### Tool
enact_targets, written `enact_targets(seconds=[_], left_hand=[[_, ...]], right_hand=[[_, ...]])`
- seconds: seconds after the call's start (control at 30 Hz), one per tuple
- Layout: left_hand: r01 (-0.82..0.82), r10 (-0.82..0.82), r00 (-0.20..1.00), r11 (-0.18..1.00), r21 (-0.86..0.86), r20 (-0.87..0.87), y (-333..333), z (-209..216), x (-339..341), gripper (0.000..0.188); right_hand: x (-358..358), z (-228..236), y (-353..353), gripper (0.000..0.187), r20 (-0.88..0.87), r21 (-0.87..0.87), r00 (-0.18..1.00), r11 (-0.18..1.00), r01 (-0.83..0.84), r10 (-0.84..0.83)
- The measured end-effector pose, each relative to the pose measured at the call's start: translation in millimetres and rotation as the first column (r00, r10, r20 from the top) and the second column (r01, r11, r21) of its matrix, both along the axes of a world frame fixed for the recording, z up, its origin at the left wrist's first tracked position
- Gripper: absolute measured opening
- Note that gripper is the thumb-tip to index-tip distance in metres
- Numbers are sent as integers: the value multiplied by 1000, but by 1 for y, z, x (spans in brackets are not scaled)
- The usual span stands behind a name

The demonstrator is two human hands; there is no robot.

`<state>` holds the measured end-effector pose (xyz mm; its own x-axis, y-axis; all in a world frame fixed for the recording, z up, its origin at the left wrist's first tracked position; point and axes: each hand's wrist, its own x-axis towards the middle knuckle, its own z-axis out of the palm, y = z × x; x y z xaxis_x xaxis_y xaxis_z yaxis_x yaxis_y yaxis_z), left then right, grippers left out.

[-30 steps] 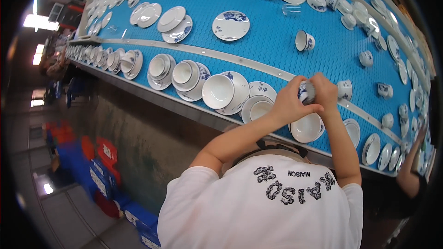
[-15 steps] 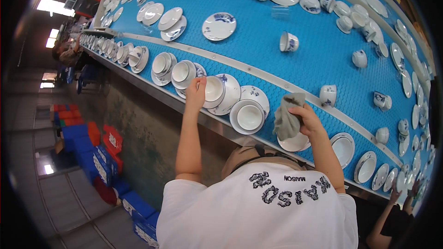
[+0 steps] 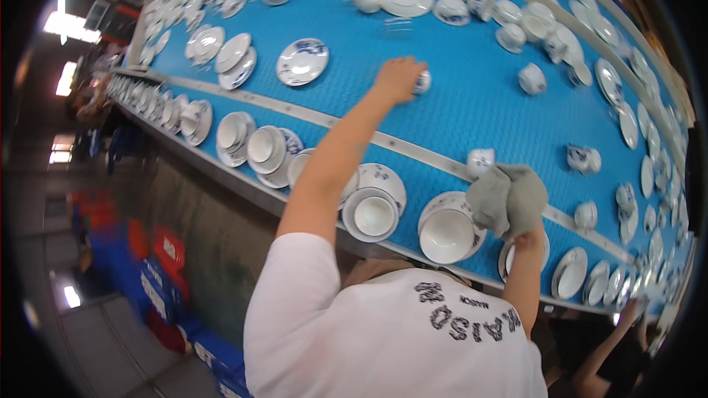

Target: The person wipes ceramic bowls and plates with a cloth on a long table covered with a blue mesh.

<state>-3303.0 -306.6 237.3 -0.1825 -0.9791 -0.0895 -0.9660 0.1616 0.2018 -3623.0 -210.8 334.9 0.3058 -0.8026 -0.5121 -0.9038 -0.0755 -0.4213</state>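
Note:
My left hand [image 3: 400, 79] is stretched out over the blue belt, its fingers closed about a small white cup [image 3: 422, 82] with blue decoration; most of the cup is covered by the hand. Nearer my body, my right hand [image 3: 528, 237] is wrapped in a grey cloth [image 3: 507, 200], which hides most of its fingers. Against the cloth's upper left edge appears another white cup [image 3: 481, 160]. Below the cloth, a white bowl [image 3: 447, 236] rests on a plate. To its left, a smaller bowl [image 3: 375, 216] sits nested in a larger one, beside a patterned plate [image 3: 383, 179].
A pale divider strip [image 3: 413, 149] runs along the blue belt [image 3: 346, 107]. Plates, including a blue-patterned plate [image 3: 302, 62], and several cups lie beyond it. Stacked bowls [image 3: 264, 146] line the near edge. Blue crates [image 3: 151, 280] stand on the floor at left; another person's arm [image 3: 608, 346] shows at lower right.
My left hand has gone from the near row of bowls across the divider to a cup on the belt. My right hand has lifted the cloth up and rightward. The whole view has shifted.

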Motion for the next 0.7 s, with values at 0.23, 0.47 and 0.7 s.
enact_targets(seconds=[0.23,0.47,0.7], left_hand=[[35,723,-84,690,723,-686,44,22,-74,56],[330,625,121,708,625,-771,127,54,-205,54],[103,35,653,985,135,-756,151,89,-269,56]], right_hand=[[-67,-68,20,60,621,772,-133,572,278,-773],[-43,-42,25,37,648,-472,732,865,171,209],[-97,-51,43,17,902,-78,401,855,512,-158]])
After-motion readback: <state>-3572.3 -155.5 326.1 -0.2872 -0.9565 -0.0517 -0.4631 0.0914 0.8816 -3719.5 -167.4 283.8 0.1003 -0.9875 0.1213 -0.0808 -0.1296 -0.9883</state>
